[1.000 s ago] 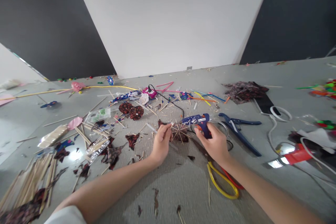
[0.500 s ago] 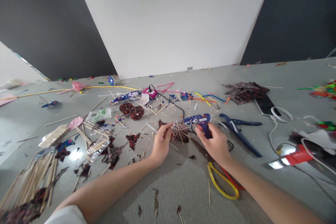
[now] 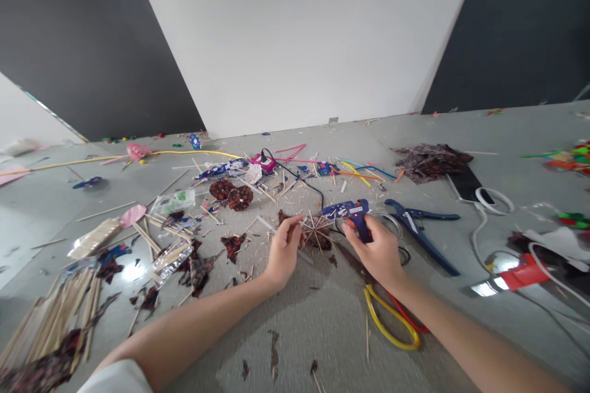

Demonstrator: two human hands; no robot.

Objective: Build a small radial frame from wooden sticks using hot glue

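Shows left hand pinching small radial frame of thin wooden sticks, right hand clenched around blue plastic glue gun, nozzle aimed leftward at hub.

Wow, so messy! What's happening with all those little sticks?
A person works over a grey surface littered with craft scraps. The left hand pinches a stick frame, its sticks fanned like spokes. The right hand grips a blue glue gun, nozzle aimed at the frame's middle. Blue cutters lie to the right, and yellow-handled scissors sit by the right wrist.
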